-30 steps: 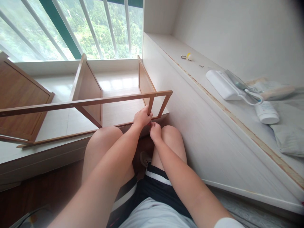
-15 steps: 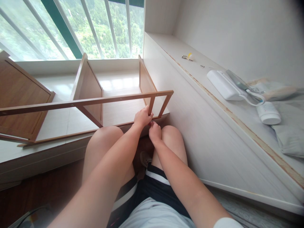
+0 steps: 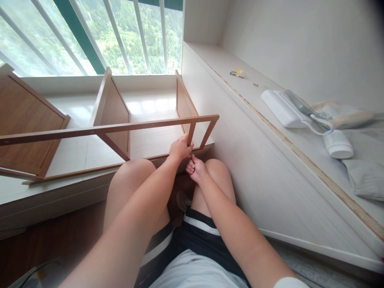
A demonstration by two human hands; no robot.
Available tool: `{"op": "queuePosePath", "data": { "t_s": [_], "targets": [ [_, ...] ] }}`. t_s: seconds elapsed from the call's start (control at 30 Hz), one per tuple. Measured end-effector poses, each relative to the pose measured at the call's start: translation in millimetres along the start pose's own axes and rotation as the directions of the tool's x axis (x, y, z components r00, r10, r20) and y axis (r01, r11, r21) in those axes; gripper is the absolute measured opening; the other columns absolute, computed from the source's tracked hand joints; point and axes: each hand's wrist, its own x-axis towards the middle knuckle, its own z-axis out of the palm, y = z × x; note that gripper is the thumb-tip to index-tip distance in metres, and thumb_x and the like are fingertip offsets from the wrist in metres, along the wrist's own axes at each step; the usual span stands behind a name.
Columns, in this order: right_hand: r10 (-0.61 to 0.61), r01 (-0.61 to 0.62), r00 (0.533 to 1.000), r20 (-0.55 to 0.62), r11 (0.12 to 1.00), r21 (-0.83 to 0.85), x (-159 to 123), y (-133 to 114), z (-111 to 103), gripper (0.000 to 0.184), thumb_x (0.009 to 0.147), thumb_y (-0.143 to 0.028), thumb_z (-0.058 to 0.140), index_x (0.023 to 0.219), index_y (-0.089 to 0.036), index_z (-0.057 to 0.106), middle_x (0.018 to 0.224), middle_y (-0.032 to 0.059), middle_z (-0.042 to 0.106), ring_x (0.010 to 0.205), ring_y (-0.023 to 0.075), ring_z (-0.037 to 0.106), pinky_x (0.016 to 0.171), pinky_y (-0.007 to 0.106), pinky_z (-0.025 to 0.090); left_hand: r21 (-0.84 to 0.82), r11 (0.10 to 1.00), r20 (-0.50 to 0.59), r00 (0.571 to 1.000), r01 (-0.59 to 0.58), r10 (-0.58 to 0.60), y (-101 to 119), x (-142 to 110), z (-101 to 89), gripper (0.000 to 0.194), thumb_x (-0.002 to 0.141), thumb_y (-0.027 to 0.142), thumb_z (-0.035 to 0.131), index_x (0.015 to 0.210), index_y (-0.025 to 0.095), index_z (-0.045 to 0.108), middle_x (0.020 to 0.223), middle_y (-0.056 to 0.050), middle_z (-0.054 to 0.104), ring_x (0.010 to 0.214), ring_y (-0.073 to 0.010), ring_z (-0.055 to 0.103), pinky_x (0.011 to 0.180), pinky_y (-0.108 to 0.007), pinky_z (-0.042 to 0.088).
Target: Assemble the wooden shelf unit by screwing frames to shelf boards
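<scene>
A brown wooden shelf frame (image 3: 141,127) lies on its side on the low white ledge, over my knees. My left hand (image 3: 180,147) is closed around the lower part of a short wooden slat (image 3: 191,132) near the frame's right end. Just below it, my right hand (image 3: 197,169) has its fingers curled with the palm turned up. Something thin seems to run from those fingers towards the frame's lower rail, but it is too small to name. The two hands nearly touch.
At right, a white counter (image 3: 288,160) with a chipped edge carries a white case (image 3: 280,109), a white bottle (image 3: 338,144), grey cloth (image 3: 367,164), small metal hardware (image 3: 237,73) and a screw (image 3: 255,85). Upright wooden panels (image 3: 112,112) stand within the frame. A barred window is behind.
My right hand has rotated at the wrist, from back upward to palm and curled fingers upward. My left hand and the wooden frame have stayed in place.
</scene>
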Motion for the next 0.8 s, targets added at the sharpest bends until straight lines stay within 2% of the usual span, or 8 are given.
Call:
{"op": "queuePosePath", "data": {
  "t_s": [0.1,0.17,0.27,0.33,0.4,0.47,0.63,0.8],
  "targets": [
    [-0.140,0.109,0.983,-0.120,0.967,-0.232,5,8,1,0.025,0.091,-0.039,0.045,0.077,-0.019,0.053,0.037,-0.0109,0.029,0.030,0.0066,0.017,0.033,0.019,0.014,0.009,1.000,-0.002,1.000,0.004,-0.004,0,1,0.6,0.033,0.089,0.039,0.040,0.114,0.025,0.054,0.102,-0.007,0.068,0.095,-0.0244,0.064,0.077,-0.033,0.046],
    [-0.262,0.165,0.950,-0.172,0.885,-0.435,10,9,-1,0.026,0.089,-0.040,0.046,0.075,-0.020,0.054,0.038,-0.0095,0.033,0.032,0.0075,0.024,0.035,0.020,0.019,0.014,1.000,0.002,1.000,0.012,-0.012,0,1,1.0,0.033,0.089,0.039,0.040,0.115,0.025,0.054,0.103,-0.008,0.068,0.096,-0.0244,0.064,0.078,-0.033,0.046],
    [-0.436,0.194,0.886,-0.158,0.658,-0.728,13,5,-3,0.030,0.089,-0.039,0.044,0.071,-0.019,0.058,0.043,-0.0049,0.043,0.041,0.0113,0.040,0.043,0.022,0.029,0.012,1.000,0.001,1.000,0.010,-0.010,-1,1,1.8,0.033,0.089,0.040,0.039,0.115,0.025,0.054,0.103,-0.007,0.068,0.095,-0.0243,0.064,0.079,-0.033,0.046],
    [-0.515,0.178,0.849,-0.115,0.485,-0.856,12,3,-3,0.033,0.090,-0.038,0.041,0.071,-0.020,0.061,0.051,-0.0015,0.053,0.052,0.0144,0.050,0.051,0.024,0.034,0.013,1.000,-0.006,1.000,0.003,-0.003,-1,1,2.3,0.033,0.089,0.040,0.038,0.114,0.026,0.055,0.102,-0.007,0.068,0.094,-0.0243,0.064,0.078,-0.033,0.046],
    [-0.557,0.152,0.827,-0.074,0.349,-0.925,10,2,-2,0.034,0.091,-0.036,0.039,0.072,-0.020,0.062,0.062,0.0017,0.062,0.062,0.0168,0.056,0.058,0.026,0.037,0.013,1.000,-0.009,1.000,-0.004,0.004,-2,1,2.5,0.033,0.089,0.040,0.039,0.114,0.026,0.055,0.101,-0.007,0.068,0.093,-0.0245,0.064,0.077,-0.033,0.046],
    [-0.568,0.134,0.822,-0.040,0.260,-0.956,7,2,0,0.034,0.092,-0.034,0.037,0.074,-0.021,0.063,0.073,0.0041,0.067,0.071,0.0183,0.059,0.064,0.027,0.039,0.010,1.000,-0.011,1.000,-0.007,0.007,-2,1,2.1,0.033,0.089,0.040,0.039,0.114,0.026,0.055,0.101,-0.007,0.068,0.093,-0.0244,0.064,0.077,-0.033,0.046],
    [-0.544,0.056,0.839,-0.029,0.139,-0.989,4,2,3,0.035,0.094,-0.035,0.035,0.081,-0.021,0.064,0.082,0.0075,0.070,0.081,0.0217,0.063,0.071,0.029,0.041,0.011,1.000,0.000,1.000,0.017,-0.017,2,0,-1.3,0.031,0.089,0.039,0.040,0.112,0.026,0.056,0.103,-0.006,0.068,0.095,-0.0239,0.064,0.078,-0.033,0.047],
    [-0.530,-0.041,0.846,-0.056,0.040,-0.998,3,1,5,0.032,0.095,-0.034,0.036,0.088,-0.020,0.064,0.081,0.0105,0.068,0.082,0.0249,0.063,0.074,0.033,0.041,0.011,0.999,0.016,0.999,0.040,-0.041,4,-1,-4.2,0.031,0.089,0.039,0.041,0.113,0.026,0.056,0.103,-0.006,0.068,0.097,-0.0239,0.064,0.080,-0.033,0.047]
  ]
}}
